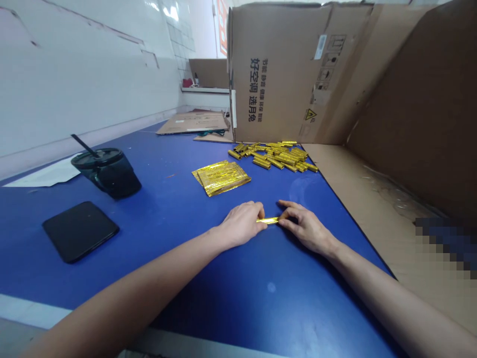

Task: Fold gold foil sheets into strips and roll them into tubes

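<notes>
Between my two hands lies a narrow strip of shiny gold foil (270, 221), low over the blue table. My left hand (244, 223) pinches its left end, with the fingertips curled down on it. The right end sits between the thumb and a finger of my right hand (303, 226), whose index finger sticks out to the left. A flat stack of gold foil sheets (222, 177) rests just beyond my left hand. Farther back is a pile of small rolled gold foil tubes (285, 156). My fingers partly hide the ends of the strip.
On the left of the blue table (167, 238) stand a dark cup with a straw (112, 171) and a black flat tablet-like object (80, 230). A large cardboard box (283, 89) walls off the back, and cardboard (357, 199) runs along the right edge. Flattened cardboard (196, 123) lies behind.
</notes>
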### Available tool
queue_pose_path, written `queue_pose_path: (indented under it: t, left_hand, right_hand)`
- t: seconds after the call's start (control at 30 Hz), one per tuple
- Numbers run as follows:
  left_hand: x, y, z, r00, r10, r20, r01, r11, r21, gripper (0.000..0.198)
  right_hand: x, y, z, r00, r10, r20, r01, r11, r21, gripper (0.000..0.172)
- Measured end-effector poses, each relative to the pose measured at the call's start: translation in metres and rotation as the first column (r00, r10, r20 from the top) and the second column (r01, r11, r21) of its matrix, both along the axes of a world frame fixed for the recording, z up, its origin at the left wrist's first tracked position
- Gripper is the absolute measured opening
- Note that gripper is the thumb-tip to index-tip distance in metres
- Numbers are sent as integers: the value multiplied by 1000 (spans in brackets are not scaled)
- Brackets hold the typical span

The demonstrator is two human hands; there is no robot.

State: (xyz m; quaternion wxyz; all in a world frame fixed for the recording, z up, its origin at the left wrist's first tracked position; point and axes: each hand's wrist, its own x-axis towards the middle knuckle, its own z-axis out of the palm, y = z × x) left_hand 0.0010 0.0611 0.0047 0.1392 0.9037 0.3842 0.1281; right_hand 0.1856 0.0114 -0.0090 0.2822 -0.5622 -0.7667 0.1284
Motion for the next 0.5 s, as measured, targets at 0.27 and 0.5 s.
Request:
queue_pose_path:
  t: [0.27, 0.5]
  left_hand:
    - [0, -10, -2, 999, -37, 28, 38, 999, -8, 19]
    - [-1, -12, -4, 979, 44, 198, -22, 993, -113, 14]
  right_hand:
    - [2, -1, 0, 999, 12, -51, -11, 1000, 14, 13]
    - [-2, -4, -2, 975, -63, -214, 66, 998, 8, 11]
